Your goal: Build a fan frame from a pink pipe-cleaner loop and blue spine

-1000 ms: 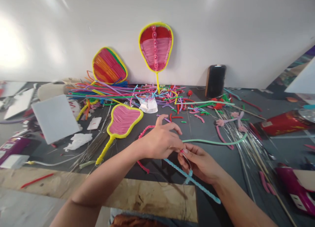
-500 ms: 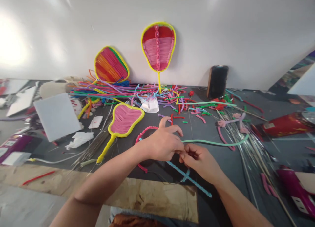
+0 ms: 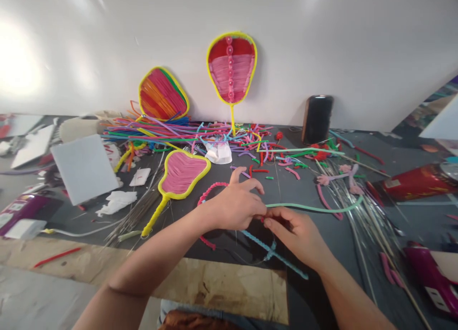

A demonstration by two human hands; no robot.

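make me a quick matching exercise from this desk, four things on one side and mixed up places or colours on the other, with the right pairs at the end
1. smartphone
2. light-blue pipe-cleaner cross
3. all-pink fan with yellow rim
4. drink can

A. lying left of the left hand
B. red, at far right
C. standing by the white wall
D. just below the right hand's fingertips

Pairs: 1-C, 2-D, 3-A, 4-B

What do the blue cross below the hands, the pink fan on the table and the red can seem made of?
Blue cross: probably fuzzy wire, matte, since it looks like twisted strands.
Pink fan: seemingly similar matte, fuzzy stems, laid side by side inside a thick yellow border.
Red can: likely thin printed metal, fairly shiny, going by its silvery end.
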